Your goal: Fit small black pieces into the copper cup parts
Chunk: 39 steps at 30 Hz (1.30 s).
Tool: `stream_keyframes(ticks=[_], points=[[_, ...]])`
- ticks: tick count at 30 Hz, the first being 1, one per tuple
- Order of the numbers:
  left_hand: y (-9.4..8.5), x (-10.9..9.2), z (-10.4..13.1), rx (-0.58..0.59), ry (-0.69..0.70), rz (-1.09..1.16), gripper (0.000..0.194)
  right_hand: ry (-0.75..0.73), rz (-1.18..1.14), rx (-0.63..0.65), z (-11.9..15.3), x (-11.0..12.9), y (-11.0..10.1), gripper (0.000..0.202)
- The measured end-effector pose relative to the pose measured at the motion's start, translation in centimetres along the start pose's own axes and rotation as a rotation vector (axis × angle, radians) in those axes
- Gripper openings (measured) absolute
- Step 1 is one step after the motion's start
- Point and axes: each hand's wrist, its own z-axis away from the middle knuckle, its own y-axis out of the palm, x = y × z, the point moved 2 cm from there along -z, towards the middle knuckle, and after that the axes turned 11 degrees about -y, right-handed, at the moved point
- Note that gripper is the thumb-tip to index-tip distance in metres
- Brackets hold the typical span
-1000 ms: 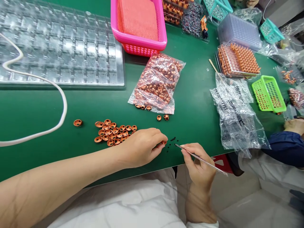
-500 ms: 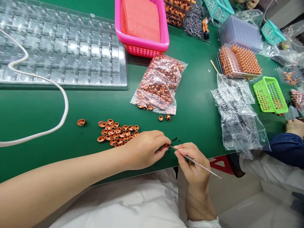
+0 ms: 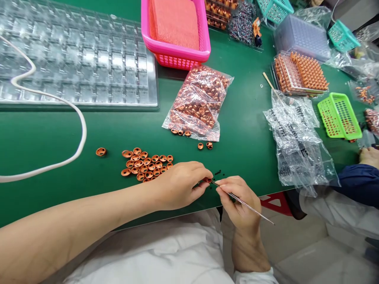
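Between thumb and fingers, my left hand (image 3: 185, 185) pinches a small copper-coloured cup (image 3: 208, 180), mostly hidden by the fingertips. My right hand (image 3: 241, 201) grips a thin metal pick-like tool (image 3: 248, 205), whose tip reaches the cup; the exact contact is too small to make out. Tiny black bits (image 3: 218, 172) lie on the green table just behind the fingertips. Left of my left hand, a cluster of similar copper cups (image 3: 147, 161) rests on the table, partly covered by the hand. One single cup (image 3: 101, 152) lies farther left.
A clear bag of copper cups (image 3: 201, 102) lies ahead, below a pink basket (image 3: 177, 55). A clear plastic tray (image 3: 152, 98) and white cable (image 3: 79, 146) occupy the left. Plastic bags (image 3: 296, 146), a green basket (image 3: 340, 116) and another person's hand (image 3: 368, 157) are at right.
The view has shifted slightly. Both hands keep nearly the same pose at the cup, and the tool's rear end sits marginally lower and to the left.
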Motion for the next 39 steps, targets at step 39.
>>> stream_keyframes(ticks=[39], points=[[0.3, -1.2, 0.8, 0.118, 0.085, 0.004, 0.022, -0.503, 0.371, 0.314, 1.8, -0.8, -1.2, 0.031]])
